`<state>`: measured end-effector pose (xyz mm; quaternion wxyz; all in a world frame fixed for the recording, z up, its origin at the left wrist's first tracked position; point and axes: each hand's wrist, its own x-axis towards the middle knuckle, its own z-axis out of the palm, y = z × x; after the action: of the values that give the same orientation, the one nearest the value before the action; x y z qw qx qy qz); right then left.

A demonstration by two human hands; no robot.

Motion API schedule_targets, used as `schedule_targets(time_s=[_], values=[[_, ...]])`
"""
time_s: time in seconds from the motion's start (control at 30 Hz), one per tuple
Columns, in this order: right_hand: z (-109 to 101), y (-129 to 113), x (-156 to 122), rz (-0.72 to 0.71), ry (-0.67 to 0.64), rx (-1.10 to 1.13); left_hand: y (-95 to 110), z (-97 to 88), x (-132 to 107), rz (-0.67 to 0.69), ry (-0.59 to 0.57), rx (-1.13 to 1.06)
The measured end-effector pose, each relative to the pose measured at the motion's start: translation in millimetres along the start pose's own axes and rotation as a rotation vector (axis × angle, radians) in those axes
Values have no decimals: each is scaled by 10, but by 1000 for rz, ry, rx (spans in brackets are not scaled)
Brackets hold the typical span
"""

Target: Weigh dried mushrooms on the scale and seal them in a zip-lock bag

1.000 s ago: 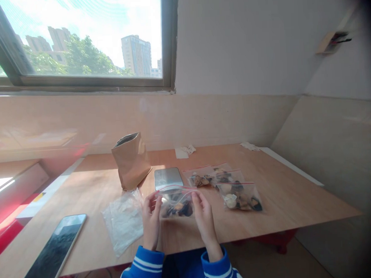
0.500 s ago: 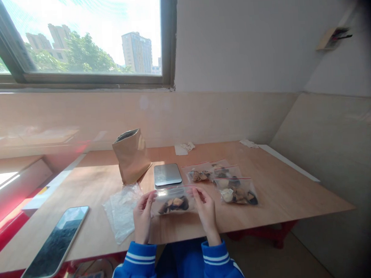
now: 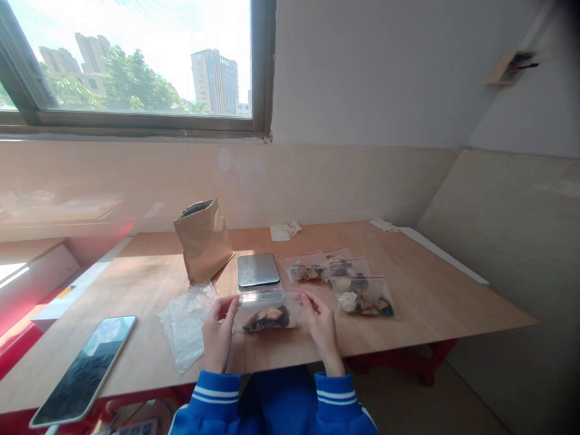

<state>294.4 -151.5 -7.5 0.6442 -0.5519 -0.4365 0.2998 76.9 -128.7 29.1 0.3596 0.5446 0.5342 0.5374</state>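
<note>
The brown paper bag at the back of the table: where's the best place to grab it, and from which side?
Probably around the middle of the brown paper bag, coming from the near side with the left hand, the closer one, once it releases the zip bag. The paper bag stands by itself, leaning slightly, with its top open, so the body looks firmer than the soft rim.

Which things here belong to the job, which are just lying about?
Job:
left hand
right hand
held zip bag
filled zip bags
scale, probably

Lying about:
paper bag
phone
plastic sheet
tissue
</note>
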Motion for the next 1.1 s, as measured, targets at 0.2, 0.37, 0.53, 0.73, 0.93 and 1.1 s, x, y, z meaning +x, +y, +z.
schedule_targets(time_s=[0.2, 0.37, 0.53, 0.73, 0.93, 1.1], values=[[3, 86, 9, -60, 43, -99, -1, -31, -29, -9, 14, 41], [29, 54, -4, -63, 109, -150, -29, -17, -37, 37, 16, 72], [65, 25, -8, -26, 139, -112, -105, 1, -14, 8, 21, 60], [115, 0, -6, 3, 88, 69, -69, 16, -9, -44, -36, -71], [137, 29, -10, 23, 6, 178, -18, 17, -40, -70, -104, -111], [151, 62, -5, 62, -4, 200, -67, 13, -32, -52, -101, -95]])
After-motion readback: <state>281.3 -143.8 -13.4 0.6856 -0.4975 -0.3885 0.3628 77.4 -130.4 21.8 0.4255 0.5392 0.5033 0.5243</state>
